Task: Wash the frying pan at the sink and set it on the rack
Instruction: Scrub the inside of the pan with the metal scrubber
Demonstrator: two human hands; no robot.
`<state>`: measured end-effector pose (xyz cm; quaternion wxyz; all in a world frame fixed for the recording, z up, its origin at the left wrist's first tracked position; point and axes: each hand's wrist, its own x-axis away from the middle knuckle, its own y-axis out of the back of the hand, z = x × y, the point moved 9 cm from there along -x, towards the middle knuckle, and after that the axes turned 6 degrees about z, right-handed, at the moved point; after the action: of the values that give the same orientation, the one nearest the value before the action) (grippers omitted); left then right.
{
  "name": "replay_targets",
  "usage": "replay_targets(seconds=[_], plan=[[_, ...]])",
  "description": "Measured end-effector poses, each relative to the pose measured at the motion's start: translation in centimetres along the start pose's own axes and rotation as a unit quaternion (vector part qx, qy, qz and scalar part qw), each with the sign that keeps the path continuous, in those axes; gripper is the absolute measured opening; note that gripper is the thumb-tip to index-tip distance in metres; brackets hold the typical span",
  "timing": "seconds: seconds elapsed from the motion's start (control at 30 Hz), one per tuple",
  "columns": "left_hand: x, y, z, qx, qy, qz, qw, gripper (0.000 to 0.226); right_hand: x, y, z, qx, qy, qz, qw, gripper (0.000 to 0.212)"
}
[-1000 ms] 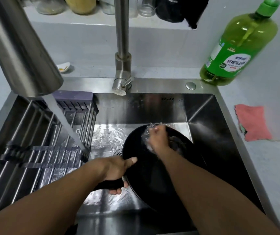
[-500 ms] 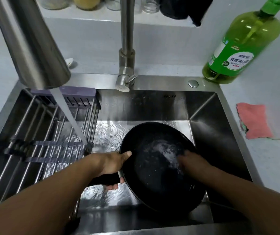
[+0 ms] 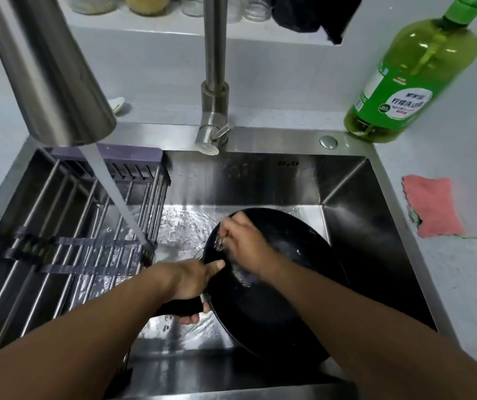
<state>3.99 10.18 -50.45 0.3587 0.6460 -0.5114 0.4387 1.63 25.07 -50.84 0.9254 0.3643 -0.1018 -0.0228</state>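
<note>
A black frying pan [image 3: 283, 307] lies tilted in the steel sink [image 3: 274, 140], right of the middle. My left hand [image 3: 191, 281] grips its black handle [image 3: 179, 308], thumb pointing onto the rim. My right hand [image 3: 246, 241] is inside the pan at its upper left, fingers curled around a small shiny metal scourer [image 3: 222, 241] that is blurred and mostly hidden. Wet streaks glisten on the pan's inner surface. A metal drying rack [image 3: 67, 226] spans the left half of the sink.
Water [image 3: 116, 197] runs from the steel faucet spout [image 3: 49, 67] at upper left down past the rack's right edge. A green dish-soap bottle [image 3: 413, 79] stands on the counter at the back right. A pink cloth [image 3: 430, 206] lies right of the sink.
My right hand has swept from the pan's right side back to its upper left. My left hand keeps its grip on the handle, and the pan has barely shifted.
</note>
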Motion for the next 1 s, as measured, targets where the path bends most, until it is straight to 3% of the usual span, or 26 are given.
replay_targets(seconds=[0.1, 0.17, 0.2, 0.23, 0.3, 0.37, 0.4, 0.43, 0.47, 0.53, 0.6, 0.63, 0.7, 0.73, 0.8, 0.9, 0.93, 1.0], plan=[[0.0, 0.0, 0.3, -0.007, -0.015, -0.021, 1.0, 0.064, -0.5, 3.2, -4.8, 0.243, -0.012, 0.019, 0.97, 0.021], [0.1, 0.0, 0.5, 0.005, -0.022, -0.026, 0.999, 0.062, 2.4, 5.2, -8.3, 0.391, -0.062, 0.059, 0.916, 0.034], [0.1, 0.0, 0.6, 0.012, -0.02, -0.024, 0.999, 0.061, 4.8, 5.4, -9.8, 0.431, -0.123, 0.123, 0.885, 0.043], [0.1, -0.1, 0.7, 0.018, -0.017, -0.021, 0.999, 0.06, 7.5, 4.9, -10.4, 0.442, -0.171, 0.188, 0.86, 0.048], [0.1, -0.2, 0.6, 0.029, -0.007, -0.02, 0.999, 0.058, 12.6, 0.9, -10.8, 0.448, -0.176, 0.349, 0.804, 0.045], [0.3, -0.5, 0.1, 0.034, 0.005, -0.022, 0.999, 0.061, 15.2, -3.6, -7.4, 0.334, -0.188, 0.445, 0.809, 0.04], [0.3, -0.6, -0.1, 0.033, 0.01, -0.023, 0.999, 0.063, 14.6, -5.6, -4.9, 0.214, -0.219, 0.437, 0.846, 0.037], [0.3, -0.7, -0.2, 0.032, 0.015, -0.024, 0.999, 0.065, 13.0, -6.8, -2.6, 0.062, -0.265, 0.375, 0.886, 0.034], [0.3, -0.7, -0.2, 0.028, 0.018, -0.029, 0.999, 0.068, 11.0, -7.3, -0.6, -0.099, -0.304, 0.285, 0.903, 0.032], [0.3, -0.4, 0.0, 0.015, 0.018, -0.043, 0.999, 0.076, 8.7, -7.0, 2.4, -0.249, -0.319, 0.175, 0.898, 0.026], [0.2, -0.3, 0.3, 0.019, 0.013, -0.042, 0.999, 0.074, 10.2, -6.2, 3.4, -0.217, -0.289, 0.213, 0.908, 0.021], [0.2, -0.4, 0.6, 0.037, 0.011, -0.037, 0.999, 0.069, 12.1, -5.7, 2.7, -0.129, -0.261, 0.279, 0.915, 0.02], [0.1, -0.5, 0.8, 0.067, 0.004, -0.028, 0.997, 0.065, 16.6, -4.1, -2.2, 0.056, -0.245, 0.389, 0.886, 0.02], [0.2, -0.6, 0.9, 0.069, 0.003, -0.028, 0.997, 0.065, 17.7, -2.1, -5.4, 0.173, -0.252, 0.389, 0.869, 0.029], [0.4, -0.8, 0.9, 0.061, 0.004, -0.026, 0.998, 0.066, 16.8, 2.2, -10.3, 0.325, -0.285, 0.306, 0.848, 0.043], [0.9, -1.2, 0.5, 0.044, 0.003, -0.028, 0.999, 0.048, 11.8, 2.5, -12.1, 0.298, -0.298, 0.215, 0.881, 0.054], [1.0, -1.4, 0.3, 0.042, 0.001, -0.025, 0.999, 0.039, 10.3, 1.5, -11.9, 0.255, -0.307, 0.189, 0.897, 0.052], [1.1, -1.5, 0.1, 0.039, 0.001, -0.021, 0.999, 0.045, 7.4, -0.2, -10.4, 0.143, -0.308, 0.127, 0.932, 0.036]])
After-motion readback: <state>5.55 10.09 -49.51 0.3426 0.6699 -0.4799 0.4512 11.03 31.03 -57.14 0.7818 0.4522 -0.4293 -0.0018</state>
